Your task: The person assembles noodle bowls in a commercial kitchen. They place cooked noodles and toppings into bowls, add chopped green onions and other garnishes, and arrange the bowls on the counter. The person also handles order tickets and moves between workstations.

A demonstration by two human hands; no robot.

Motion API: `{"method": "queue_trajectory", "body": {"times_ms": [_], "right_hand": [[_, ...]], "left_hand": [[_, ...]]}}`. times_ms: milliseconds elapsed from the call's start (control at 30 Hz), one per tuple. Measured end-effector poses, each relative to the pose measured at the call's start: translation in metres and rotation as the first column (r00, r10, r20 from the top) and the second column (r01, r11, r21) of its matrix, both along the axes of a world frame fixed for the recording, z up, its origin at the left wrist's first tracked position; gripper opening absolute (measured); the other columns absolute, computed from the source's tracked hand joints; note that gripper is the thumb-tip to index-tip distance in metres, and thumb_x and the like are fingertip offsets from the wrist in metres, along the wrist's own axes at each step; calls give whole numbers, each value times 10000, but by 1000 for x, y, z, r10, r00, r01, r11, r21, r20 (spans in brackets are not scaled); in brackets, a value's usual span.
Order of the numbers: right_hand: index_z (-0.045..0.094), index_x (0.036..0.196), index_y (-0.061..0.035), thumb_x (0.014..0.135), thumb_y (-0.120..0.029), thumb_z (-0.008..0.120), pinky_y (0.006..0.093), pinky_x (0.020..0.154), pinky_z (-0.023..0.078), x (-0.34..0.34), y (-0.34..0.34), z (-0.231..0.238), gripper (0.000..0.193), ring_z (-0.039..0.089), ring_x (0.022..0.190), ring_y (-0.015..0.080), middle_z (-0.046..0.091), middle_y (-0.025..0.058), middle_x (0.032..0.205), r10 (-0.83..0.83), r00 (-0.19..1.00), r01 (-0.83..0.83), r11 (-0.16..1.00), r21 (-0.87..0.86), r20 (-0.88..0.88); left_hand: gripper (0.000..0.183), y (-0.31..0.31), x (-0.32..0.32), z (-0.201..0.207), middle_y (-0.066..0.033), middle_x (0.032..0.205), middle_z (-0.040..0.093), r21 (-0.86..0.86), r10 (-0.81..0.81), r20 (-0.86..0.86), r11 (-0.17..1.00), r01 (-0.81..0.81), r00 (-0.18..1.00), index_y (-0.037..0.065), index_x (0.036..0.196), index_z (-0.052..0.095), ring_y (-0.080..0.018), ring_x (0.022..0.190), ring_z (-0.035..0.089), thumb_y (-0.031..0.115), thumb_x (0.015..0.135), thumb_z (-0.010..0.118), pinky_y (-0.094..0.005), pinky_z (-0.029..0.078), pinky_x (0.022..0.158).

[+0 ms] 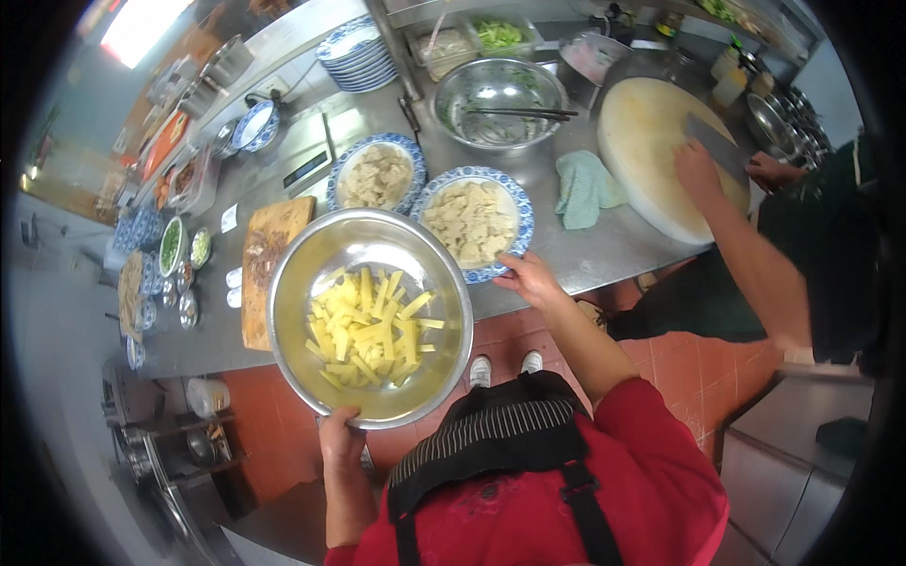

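My left hand (343, 439) is closed on the near rim of a large steel mixing bowl (439, 349). Inside the bowl lie pale yellow cut strips (373, 325), which look like potato. With my right hand (530, 281) I pinch the near right rim of a blue-and-white plate (522, 212) at the counter's front edge. Whitish, torn-looking chunks (467, 224) of food cover that plate. A second blue-and-white plate (415, 160) with similar chunks (376, 176) stands just left of it. The bowl is in front of both plates and partly hides a wooden board (255, 316).
On the right, a co-worker's hand (698, 170) is by a cleaver (722, 151) over a round chopping block (642, 123). A steel bowl (458, 127) with chopsticks (519, 113) stands behind the plates, near a green cloth (580, 189). Stacked plates (357, 61) and small seasoning bowls (187, 309) are further left.
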State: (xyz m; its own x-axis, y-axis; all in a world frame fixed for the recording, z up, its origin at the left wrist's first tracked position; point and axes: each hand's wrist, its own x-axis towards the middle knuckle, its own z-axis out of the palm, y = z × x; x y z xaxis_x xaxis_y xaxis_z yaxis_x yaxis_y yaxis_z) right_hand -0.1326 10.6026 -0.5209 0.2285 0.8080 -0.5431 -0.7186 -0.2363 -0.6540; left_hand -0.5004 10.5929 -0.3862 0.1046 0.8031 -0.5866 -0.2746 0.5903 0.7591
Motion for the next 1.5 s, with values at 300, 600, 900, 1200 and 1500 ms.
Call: {"method": "queue_trajectory", "body": {"times_ms": [300,600,900,1200,1500], "right_hand": [[456,1149,-1,872,-342,511,247,618,504,92,-69,20,443,600,722,158,581,124,1010,210,876,-153,975,-163,433],[91,1401,-38,851,-321,554,324,775,474,250,-58,40,772,539,973,250,403,190,1276,14,954,-16,1000,2,299],[242,1372,-48,825,-383,578,371,924,392,320,-22,93,723,427,1174,251,364,118,1355,400,482,-248,916,-316,779],[409,1244,-9,872,-240,539,277,865,404,245,-152,54,457,475,1060,162,489,82,1167,172,28,122,977,-174,985],[405,1247,-39,889,-289,516,357,698,497,148,-220,41,450,578,879,213,533,113,1108,-279,909,350,914,-203,310]], "left_hand": [[493,-17,117,10,-158,1053,536,-22,-188,31,982,189,982,-38,1174,416,-287,939,553,-96,688,469,-379,467,794],[442,-63,228,15,-172,922,567,-150,-540,40,829,539,841,-61,1135,417,-288,715,603,-41,695,459,-370,530,516],[383,-44,292,-4,-188,950,588,-277,-681,64,690,668,730,-79,1117,441,-268,707,630,-13,740,455,-320,541,509],[401,-26,312,-64,-106,958,606,-262,-699,181,644,719,692,-19,1137,464,-214,746,609,95,754,496,-320,509,600],[322,-31,349,-114,-126,952,593,-198,-623,275,709,677,733,-26,1106,479,-211,772,606,96,808,477,-301,511,596]]}}
